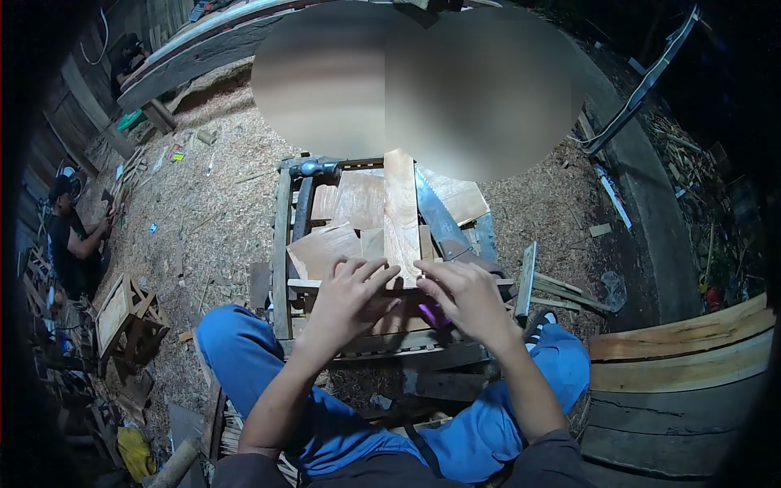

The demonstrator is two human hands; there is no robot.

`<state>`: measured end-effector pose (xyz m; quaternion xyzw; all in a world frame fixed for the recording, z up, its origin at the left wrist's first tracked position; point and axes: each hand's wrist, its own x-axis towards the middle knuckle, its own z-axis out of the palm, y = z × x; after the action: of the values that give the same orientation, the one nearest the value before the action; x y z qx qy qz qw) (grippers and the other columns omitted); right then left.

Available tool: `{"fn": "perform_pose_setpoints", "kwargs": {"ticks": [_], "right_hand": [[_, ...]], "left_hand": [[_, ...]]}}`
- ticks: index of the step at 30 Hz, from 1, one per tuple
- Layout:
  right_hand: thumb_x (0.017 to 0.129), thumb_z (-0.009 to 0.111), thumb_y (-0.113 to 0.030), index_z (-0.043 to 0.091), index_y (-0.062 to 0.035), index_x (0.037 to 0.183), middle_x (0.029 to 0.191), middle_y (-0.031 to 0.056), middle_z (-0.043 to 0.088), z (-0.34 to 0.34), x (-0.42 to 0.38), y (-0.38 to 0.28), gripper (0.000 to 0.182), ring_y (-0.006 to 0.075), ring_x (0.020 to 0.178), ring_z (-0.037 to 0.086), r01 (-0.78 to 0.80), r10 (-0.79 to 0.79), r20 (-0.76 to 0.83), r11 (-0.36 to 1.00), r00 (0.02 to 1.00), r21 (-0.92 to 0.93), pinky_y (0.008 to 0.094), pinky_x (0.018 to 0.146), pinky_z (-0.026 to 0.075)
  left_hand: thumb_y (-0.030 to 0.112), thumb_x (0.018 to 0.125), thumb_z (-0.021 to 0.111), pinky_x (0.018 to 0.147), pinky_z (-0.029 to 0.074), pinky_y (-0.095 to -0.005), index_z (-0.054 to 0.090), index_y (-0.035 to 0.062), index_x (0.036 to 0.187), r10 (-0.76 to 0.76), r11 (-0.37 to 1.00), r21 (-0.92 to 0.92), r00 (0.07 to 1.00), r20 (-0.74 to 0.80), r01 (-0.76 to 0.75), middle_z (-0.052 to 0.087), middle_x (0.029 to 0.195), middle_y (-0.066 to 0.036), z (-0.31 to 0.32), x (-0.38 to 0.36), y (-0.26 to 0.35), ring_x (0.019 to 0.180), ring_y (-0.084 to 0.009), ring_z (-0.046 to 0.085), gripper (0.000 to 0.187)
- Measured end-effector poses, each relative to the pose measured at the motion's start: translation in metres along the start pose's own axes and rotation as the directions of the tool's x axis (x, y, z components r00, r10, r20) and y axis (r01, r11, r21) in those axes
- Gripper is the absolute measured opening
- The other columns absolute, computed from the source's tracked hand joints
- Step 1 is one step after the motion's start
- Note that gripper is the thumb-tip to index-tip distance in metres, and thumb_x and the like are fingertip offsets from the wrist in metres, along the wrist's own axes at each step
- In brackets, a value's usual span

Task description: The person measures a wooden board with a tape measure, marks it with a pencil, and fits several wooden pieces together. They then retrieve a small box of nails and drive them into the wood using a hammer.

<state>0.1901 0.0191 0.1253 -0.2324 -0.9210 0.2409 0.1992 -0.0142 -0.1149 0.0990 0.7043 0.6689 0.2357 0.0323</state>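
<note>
A narrow pale wooden board [400,203] lies lengthwise on a low slatted wooden stand, its near end between my hands. My left hand [348,294] is open at the board's left edge, fingers spread and fingertips close to the wood. Opposite it, my right hand [465,294] is open with thumb and index finger apart, the index fingertip right at the board's edge. Something purple [437,315] shows below the right hand. To the right of the board rests a handsaw [439,210]. A hammer [306,191] lies on the left of the stand.
Thin wood pieces [359,199] lie around the board on the stand [282,244]. Wood shavings [224,154] cover the ground. Long planks [683,346] stand at the right. A person [75,236] sits at the left beside a small wooden frame [126,321]. The upper middle is blurred.
</note>
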Motion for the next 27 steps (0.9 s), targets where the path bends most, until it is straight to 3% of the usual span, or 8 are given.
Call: {"fn": "perform_pose_setpoints", "kwargs": {"ticks": [4,8,12,14,21,24,27], "right_hand": [[0.099,0.070,-0.024,0.073,-0.0096,0.126,0.109,0.0129,0.074,0.006,-0.001,0.006,0.031,0.0313,0.096,0.070,0.059,-0.055,0.034,0.992,0.998,-0.115,0.0397,0.083,0.051],[0.098,0.071,-0.024,0.074,-0.0087,0.123,0.112,0.0112,0.075,0.007,-0.007,0.008,0.030,0.0288,0.105,0.069,0.099,-0.108,-0.079,0.988,0.991,-0.117,0.0415,0.092,0.050],[0.097,0.072,-0.022,0.075,-0.0082,0.121,0.116,0.0098,0.075,-0.008,-0.025,0.010,0.028,0.0275,0.110,0.069,0.096,-0.136,-0.224,0.979,0.965,-0.181,0.0417,0.097,0.049],[0.096,0.073,-0.020,0.075,-0.0079,0.121,0.117,0.0095,0.075,-0.017,-0.045,0.017,0.028,0.0280,0.111,0.069,0.039,-0.081,-0.281,0.988,0.956,-0.152,0.0423,0.097,0.049],[0.102,0.068,-0.021,0.074,-0.0033,0.123,0.123,0.0141,0.073,-0.054,-0.146,0.065,0.028,0.0333,0.116,0.068,-0.312,0.270,-0.418,0.950,0.867,-0.034,0.0427,0.101,0.048],[0.100,0.068,-0.019,0.074,-0.0040,0.121,0.121,0.0136,0.073,-0.056,-0.173,0.091,0.027,0.0330,0.115,0.068,-0.361,0.318,-0.503,0.932,0.804,0.012,0.0432,0.100,0.049],[0.100,0.067,-0.016,0.073,-0.0022,0.122,0.123,0.0163,0.072,-0.051,-0.190,0.114,0.026,0.0358,0.117,0.067,-0.380,0.336,-0.549,0.924,0.765,0.036,0.0439,0.101,0.051]], "left_hand": [[0.029,0.088,0.080,0.113,0.036,-0.0481,0.066,0.0143,0.134,-0.001,1.000,-0.022,1.000,-0.009,0.001,0.065,0.136,-0.008,0.007,0.003,-0.002,0.121,-0.0278,0.062,0.050],[0.027,0.087,0.081,0.114,0.036,-0.0480,0.067,0.0141,0.132,0.055,0.998,0.047,0.995,-0.080,-0.051,0.066,0.135,-0.009,0.000,0.004,0.011,0.121,-0.0298,0.061,0.049],[0.020,0.086,0.083,0.115,0.038,-0.0489,0.072,0.0136,0.126,0.122,0.986,-0.110,0.991,-0.056,-0.128,0.067,0.135,-0.009,0.007,0.010,0.028,0.121,-0.0291,0.062,0.043],[0.024,0.087,0.082,0.114,0.037,-0.0502,0.073,0.0145,0.124,0.148,0.968,-0.195,0.987,-0.063,-0.158,0.069,0.132,-0.008,0.014,0.015,0.038,0.120,-0.0262,0.063,0.039],[0.013,0.083,0.083,0.114,0.038,-0.0494,0.072,0.0112,0.126,0.301,0.888,-0.355,0.953,-0.031,-0.292,0.068,0.134,-0.010,0.050,0.034,0.107,0.127,-0.0296,0.062,0.044],[0.014,0.079,0.083,0.117,0.037,-0.0528,0.067,0.0116,0.133,0.375,0.834,-0.450,0.926,0.042,-0.317,0.063,0.142,-0.014,0.085,0.033,0.140,0.133,-0.0350,0.057,0.056],[0.015,0.076,0.084,0.118,0.036,-0.0542,0.066,0.0114,0.134,0.472,0.808,-0.420,0.881,0.040,-0.414,0.057,0.149,-0.015,0.135,0.029,0.174,0.139,-0.0358,0.051,0.061]]}}
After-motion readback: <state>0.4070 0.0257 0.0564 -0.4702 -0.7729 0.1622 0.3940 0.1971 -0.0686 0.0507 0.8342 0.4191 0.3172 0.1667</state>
